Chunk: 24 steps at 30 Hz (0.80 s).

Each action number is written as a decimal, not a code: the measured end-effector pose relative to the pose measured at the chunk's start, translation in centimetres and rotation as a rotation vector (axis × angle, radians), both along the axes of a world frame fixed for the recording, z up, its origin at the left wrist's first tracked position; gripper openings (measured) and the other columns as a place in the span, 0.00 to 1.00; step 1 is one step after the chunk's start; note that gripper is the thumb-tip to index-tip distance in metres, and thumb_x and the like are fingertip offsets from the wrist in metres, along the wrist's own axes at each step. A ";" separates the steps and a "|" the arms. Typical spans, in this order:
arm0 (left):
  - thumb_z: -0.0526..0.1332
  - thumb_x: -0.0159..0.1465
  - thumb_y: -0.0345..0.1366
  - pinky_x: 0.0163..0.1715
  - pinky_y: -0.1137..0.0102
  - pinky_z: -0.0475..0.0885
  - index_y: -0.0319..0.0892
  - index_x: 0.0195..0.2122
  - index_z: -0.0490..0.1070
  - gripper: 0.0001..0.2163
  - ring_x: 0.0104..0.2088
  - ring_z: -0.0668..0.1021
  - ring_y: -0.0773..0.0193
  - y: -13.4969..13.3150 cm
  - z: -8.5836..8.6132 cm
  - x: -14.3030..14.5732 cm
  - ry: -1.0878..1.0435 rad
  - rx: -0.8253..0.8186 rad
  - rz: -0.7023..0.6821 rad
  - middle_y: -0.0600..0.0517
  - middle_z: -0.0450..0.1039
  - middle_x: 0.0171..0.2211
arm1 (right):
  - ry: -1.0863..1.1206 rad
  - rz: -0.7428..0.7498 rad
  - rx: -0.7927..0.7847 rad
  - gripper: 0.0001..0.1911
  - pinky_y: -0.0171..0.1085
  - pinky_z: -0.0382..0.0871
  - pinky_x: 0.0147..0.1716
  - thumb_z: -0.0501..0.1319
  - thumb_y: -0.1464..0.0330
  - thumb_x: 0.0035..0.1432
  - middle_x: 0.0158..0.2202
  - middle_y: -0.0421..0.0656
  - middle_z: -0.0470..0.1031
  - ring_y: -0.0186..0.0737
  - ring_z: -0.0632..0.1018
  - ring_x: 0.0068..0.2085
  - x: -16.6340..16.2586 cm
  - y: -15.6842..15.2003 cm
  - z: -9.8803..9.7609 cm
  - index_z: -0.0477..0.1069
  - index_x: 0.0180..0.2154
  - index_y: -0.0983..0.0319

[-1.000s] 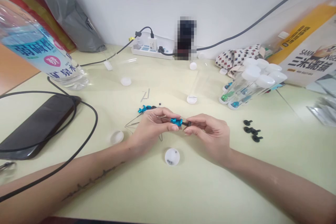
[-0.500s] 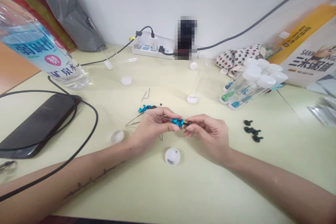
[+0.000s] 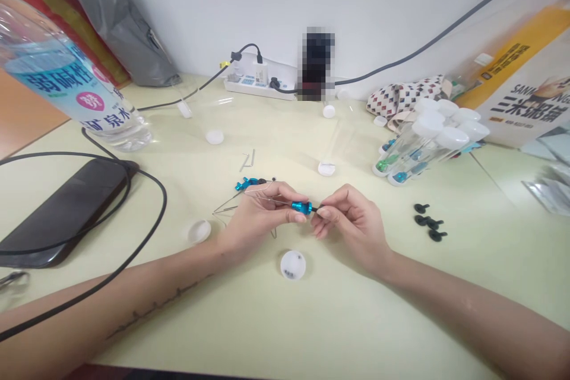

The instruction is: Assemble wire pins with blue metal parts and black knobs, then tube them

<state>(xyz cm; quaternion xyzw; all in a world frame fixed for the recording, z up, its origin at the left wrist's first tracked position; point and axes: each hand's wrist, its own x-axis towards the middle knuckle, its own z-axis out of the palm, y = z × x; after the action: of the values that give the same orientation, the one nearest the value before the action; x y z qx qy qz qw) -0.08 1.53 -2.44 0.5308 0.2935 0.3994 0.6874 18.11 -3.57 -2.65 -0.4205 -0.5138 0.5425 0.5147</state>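
Blue metal part (image 3: 301, 208) sits between both hands, over the tabletop (image 3: 347, 326). Left hand (image 3: 256, 219) grips it, thumb and fingers closed around its body. Right hand (image 3: 354, 225) pinches the black stem (image 3: 316, 209) at the part's right end. White cap (image 3: 293, 265) with small dark bits lies nearer the person. More blue parts (image 3: 244, 183) sit just beyond the left hand; small black pieces (image 3: 433, 224) off right, white-capped clear tubes (image 3: 430, 124) standing behind them.

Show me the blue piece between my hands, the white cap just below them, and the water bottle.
Blue piece (image 3: 301, 208), head view: middle of its body.
White cap (image 3: 293, 264), head view: its pale middle.
Water bottle (image 3: 84, 86), head view: its label.
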 end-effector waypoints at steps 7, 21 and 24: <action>0.70 0.51 0.28 0.32 0.74 0.72 0.41 0.32 0.77 0.07 0.31 0.76 0.68 -0.1 0.6 0.1 0.041 0.033 -0.003 0.53 0.74 0.29 | -0.012 0.021 -0.058 0.12 0.32 0.75 0.22 0.59 0.61 0.61 0.25 0.40 0.76 0.33 0.77 0.23 0.1 0.2 0.3 0.64 0.34 0.63; 0.70 0.50 0.30 0.38 0.70 0.72 0.40 0.31 0.74 0.09 0.35 0.78 0.64 0.0 0.2 0.2 0.035 -0.101 0.051 0.52 0.76 0.33 | -0.064 0.018 0.031 0.10 0.31 0.74 0.25 0.56 0.63 0.63 0.28 0.41 0.74 0.31 0.76 0.26 0.1 0.6 0.1 0.69 0.40 0.64; 0.70 0.51 0.30 0.38 0.70 0.72 0.40 0.32 0.73 0.08 0.36 0.77 0.65 0.1 0.4 0.2 0.027 -0.127 0.066 0.53 0.76 0.33 | -0.171 0.008 0.114 0.10 0.32 0.74 0.29 0.58 0.67 0.62 0.31 0.41 0.74 0.31 0.75 0.28 0.0 0.4 0.0 0.70 0.45 0.62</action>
<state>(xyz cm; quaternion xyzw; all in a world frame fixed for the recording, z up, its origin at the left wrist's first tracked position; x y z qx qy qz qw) 0.12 1.64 -2.03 0.4818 0.3447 0.3951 0.7021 18.11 -3.20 -2.64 -0.4331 -0.5878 0.4764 0.4899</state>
